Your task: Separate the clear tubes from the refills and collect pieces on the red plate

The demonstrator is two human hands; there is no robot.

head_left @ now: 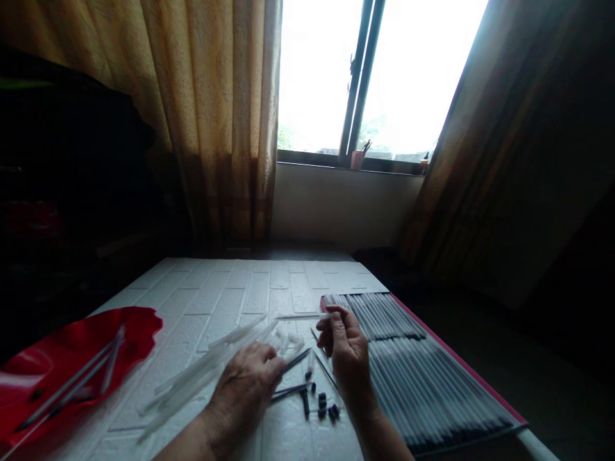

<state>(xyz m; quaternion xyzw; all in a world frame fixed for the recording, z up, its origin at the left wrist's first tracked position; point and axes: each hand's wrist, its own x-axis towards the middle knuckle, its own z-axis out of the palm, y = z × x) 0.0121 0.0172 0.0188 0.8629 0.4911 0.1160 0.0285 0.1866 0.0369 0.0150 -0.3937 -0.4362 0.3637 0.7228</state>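
Observation:
My right hand [343, 336] pinches one end of a thin clear tube [302, 316], which points left above the table. Lower and to the left, my left hand [250, 384] rests palm down among the parts, its fingers curled near dark thin rods [295, 362]; what lies under them is hidden. Long translucent tubes [192, 378] lie in a loose pile left of and behind my left hand. Between my hands are several small black caps [321, 403] and dark refills [327, 370]. Rows of pens [427, 390] fill a red-edged tray beside my right hand.
A red dish [139, 326] with a few pens stands at the left of the white brick-patterned table [257, 294]. Beyond it are patterned curtains [216, 115] and a window, with a pink cup [357, 160] of sticks on the sill.

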